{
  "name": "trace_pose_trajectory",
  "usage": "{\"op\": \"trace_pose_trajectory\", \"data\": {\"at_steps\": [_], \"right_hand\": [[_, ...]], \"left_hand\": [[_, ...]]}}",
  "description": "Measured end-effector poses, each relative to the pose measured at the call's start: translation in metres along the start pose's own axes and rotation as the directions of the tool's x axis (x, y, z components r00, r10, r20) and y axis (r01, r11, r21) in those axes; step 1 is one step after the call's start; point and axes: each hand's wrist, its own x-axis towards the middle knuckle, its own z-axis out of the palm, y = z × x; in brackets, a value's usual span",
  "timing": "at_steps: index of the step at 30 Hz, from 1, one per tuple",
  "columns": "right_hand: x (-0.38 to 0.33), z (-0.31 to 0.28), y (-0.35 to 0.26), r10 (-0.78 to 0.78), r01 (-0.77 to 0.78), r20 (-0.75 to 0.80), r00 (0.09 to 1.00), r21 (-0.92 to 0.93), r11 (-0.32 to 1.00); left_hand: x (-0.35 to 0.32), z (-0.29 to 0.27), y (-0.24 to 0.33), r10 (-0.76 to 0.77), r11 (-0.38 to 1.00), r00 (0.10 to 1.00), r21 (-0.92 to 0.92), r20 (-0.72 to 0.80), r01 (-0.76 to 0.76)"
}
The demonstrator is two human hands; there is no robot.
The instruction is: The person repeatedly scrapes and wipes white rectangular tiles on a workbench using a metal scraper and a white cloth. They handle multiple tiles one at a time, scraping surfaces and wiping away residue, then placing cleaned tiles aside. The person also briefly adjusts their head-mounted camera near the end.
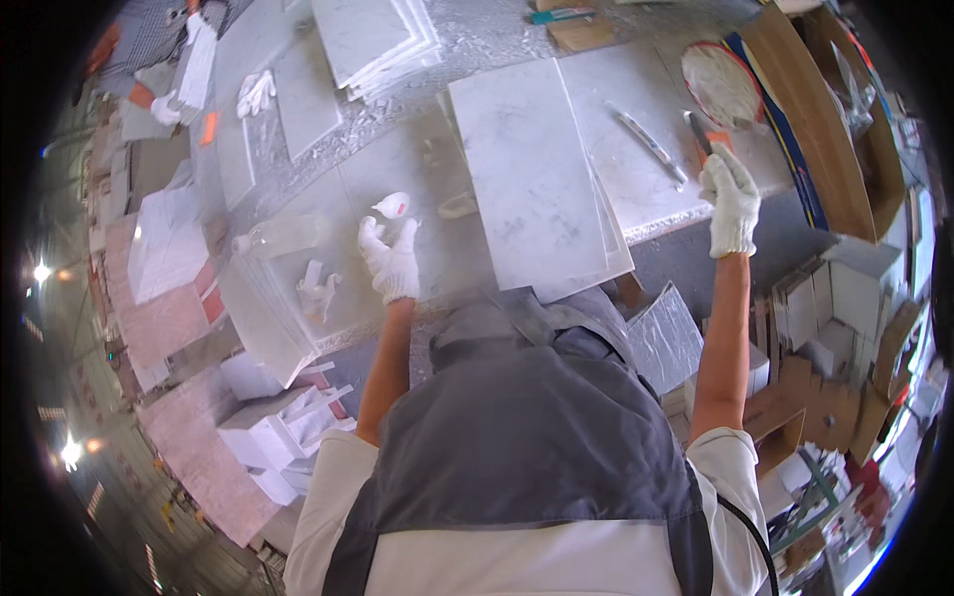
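My right hand [731, 199], in a white knit glove, is closed round a narrow dark-bladed putty knife [698, 129]. Its tip points up toward a round red-rimmed tub [763, 87] of white paste. My left hand [391, 260], gloved too, rests low over the pale work surface with thumb and fingers apart. Just beyond those fingertips lies a small white squeeze bottle [394, 205] with a red mark; whether they touch is unclear. Between my hands lies a grey-white marble slab [532, 169], its near end by my apron. A slim white pen-like stick [646, 146] lies to its right.
Stacked slabs [373, 40] stand at the far left. Nearby lie a loose white glove [256, 93], a clear bottle [283, 236] and crumpled white material [316, 290]. An open cardboard box [820, 119] borders the right. Another person's gloved hand [164, 109] is at far left.
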Motion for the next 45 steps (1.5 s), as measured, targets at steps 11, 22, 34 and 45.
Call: {"op": "trace_pose_trajectory", "data": {"at_steps": [11, 22, 34, 45], "right_hand": [[-0.229, 0.026, 0.028, 0.2, -0.195, -0.085, 0.976, 0.061, 0.979], [-0.306, 0.084, 0.052, 0.199, -0.183, -0.302, 0.933, 0.078, 0.98], [-0.297, 0.087, 0.078, -0.471, 0.231, -0.229, 0.852, -0.643, 0.73], [-0.3, 0.073, 0.062, 0.335, -0.267, -0.041, 0.941, 0.517, 0.813]], "left_hand": [[0.058, 0.004, -0.026, 0.235, 0.969, 0.936, -0.134, 0.261, -0.206], [0.062, 0.002, -0.007, 0.264, 0.903, 0.893, -0.42, 0.365, -0.095], [0.004, -0.022, 0.038, 0.305, 0.862, 0.831, -0.505, 0.466, -0.033], [-0.015, -0.033, 0.068, 0.472, 0.717, 0.719, -0.697, 0.51, 0.024]]}}
